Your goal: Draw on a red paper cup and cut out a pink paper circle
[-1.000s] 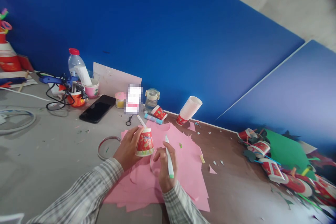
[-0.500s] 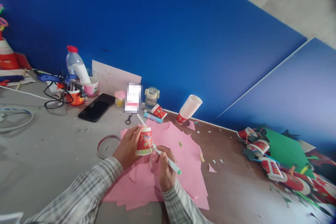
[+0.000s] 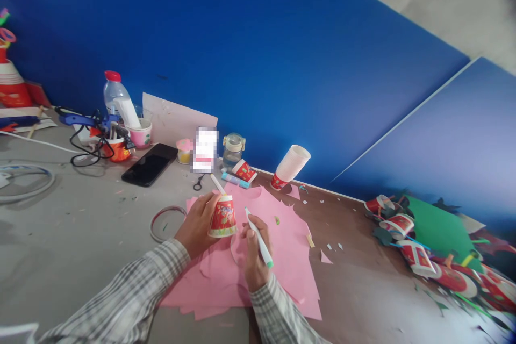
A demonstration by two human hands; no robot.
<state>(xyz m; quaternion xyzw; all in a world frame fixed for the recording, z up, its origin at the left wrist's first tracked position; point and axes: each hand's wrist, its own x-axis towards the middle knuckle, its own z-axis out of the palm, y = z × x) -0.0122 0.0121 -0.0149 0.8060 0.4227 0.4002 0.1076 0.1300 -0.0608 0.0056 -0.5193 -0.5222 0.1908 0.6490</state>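
Observation:
My left hand (image 3: 197, 226) is wrapped round a red patterned paper cup (image 3: 223, 217), held upside down with its wide rim low. Part of the cup lies hidden behind my fingers. In my right hand (image 3: 257, 252) is a white marker (image 3: 259, 240) with a green end, its tip pointing up and a little apart from the cup's right side. Both hands are over pink paper (image 3: 282, 258) with jagged edges. A white stick-like piece (image 3: 218, 184) shows just behind the cup.
Behind the paper are a glue stick (image 3: 235, 180), a tipped red cup (image 3: 244, 171), a lidded jar (image 3: 233, 151) and stacked cups (image 3: 291, 166). A phone (image 3: 150, 164) and a tape-like ring (image 3: 159, 224) lie left. Decorated cups (image 3: 417, 258) crowd the right.
The marker's tip has come away from the cup, moving right and up, and the marker stands steeper in my right hand. My left hand still holds the cup in nearly the same place.

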